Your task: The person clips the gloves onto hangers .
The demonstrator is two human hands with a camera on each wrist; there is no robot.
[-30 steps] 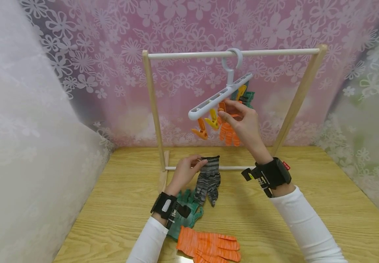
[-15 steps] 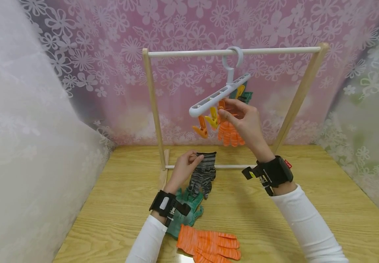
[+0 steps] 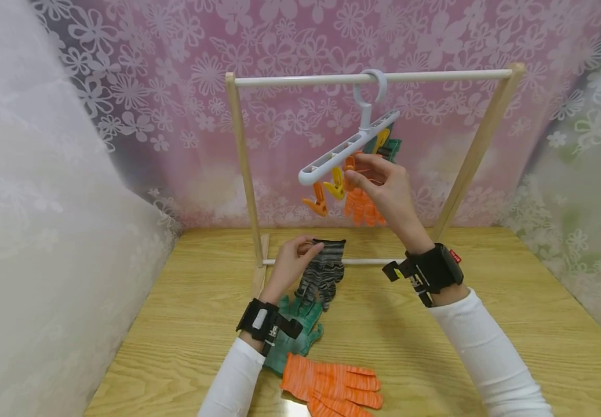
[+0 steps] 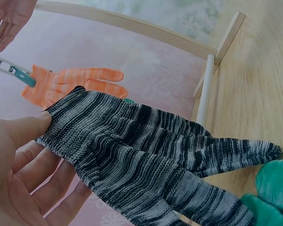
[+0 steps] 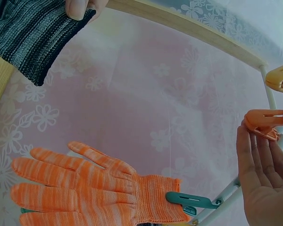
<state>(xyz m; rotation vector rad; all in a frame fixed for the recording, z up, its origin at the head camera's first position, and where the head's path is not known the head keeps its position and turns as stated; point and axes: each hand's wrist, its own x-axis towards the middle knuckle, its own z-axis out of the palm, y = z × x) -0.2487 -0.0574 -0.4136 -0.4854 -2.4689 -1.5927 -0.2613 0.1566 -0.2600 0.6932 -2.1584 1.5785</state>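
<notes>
In the head view, my left hand [image 3: 291,262] pinches the cuff of a black-and-grey striped knit glove [image 3: 323,271], whose fingers hang down. My right hand [image 3: 393,188] pinches an orange clip [image 5: 263,123] under the grey clip hanger [image 3: 332,155]; the right wrist view shows nothing in that clip's jaws. The striped glove is below the hanger, apart from the clip. Behind my right hand an orange glove [image 5: 94,190] hangs by its cuff from a dark green clip [image 5: 191,199]. A yellow clip [image 3: 335,184] and another orange clip [image 3: 317,200] hang at the hanger's near end.
The hanger hooks over the white rail [image 3: 446,76] of a wooden-framed rack [image 3: 241,162]. At its far end another yellow clip [image 3: 382,139] hangs by a green glove cuff [image 3: 395,149]. On the table [image 3: 410,359] lie a green glove [image 3: 300,333] and an orange glove [image 3: 331,383].
My left hand has shifted slightly, bringing the striped glove a little left; its fingers hang closer to the green glove. My right hand stays at the same orange clip.
</notes>
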